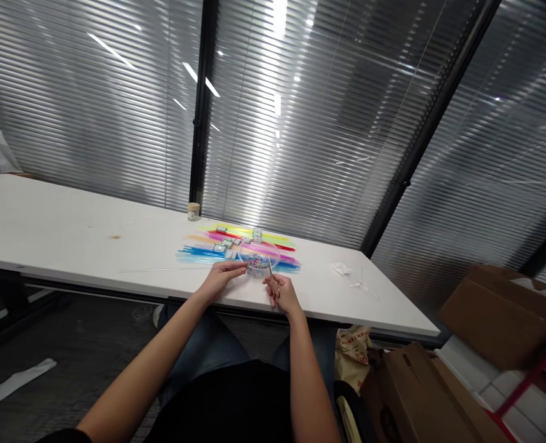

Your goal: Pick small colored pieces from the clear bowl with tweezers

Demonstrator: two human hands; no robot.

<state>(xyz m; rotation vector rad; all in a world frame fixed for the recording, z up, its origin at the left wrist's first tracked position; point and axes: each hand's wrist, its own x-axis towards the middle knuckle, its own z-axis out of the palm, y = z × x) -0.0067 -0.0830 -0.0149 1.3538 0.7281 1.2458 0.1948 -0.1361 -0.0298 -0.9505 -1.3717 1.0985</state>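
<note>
My left hand is closed, its fingertips pinched at the near-left rim of a clear round bowl. A thin clear straw runs leftward from behind this hand and lines up with the pinch; the gripped end is hidden. Small multicoloured pieces lie in the bowl. In my right hand are scissors, fingers around the handles and blades pointing up by the bowl's right side. Behind and around the bowl are bundles of coloured straws, among them blue straws and yellow straws, with labelled wraps.
A small lidded jar stands at the back edge of the white table. Crumpled clear plastic lies to the right. Cardboard boxes and a paper bag are on the floor at right. Blinds line the glass wall behind.
</note>
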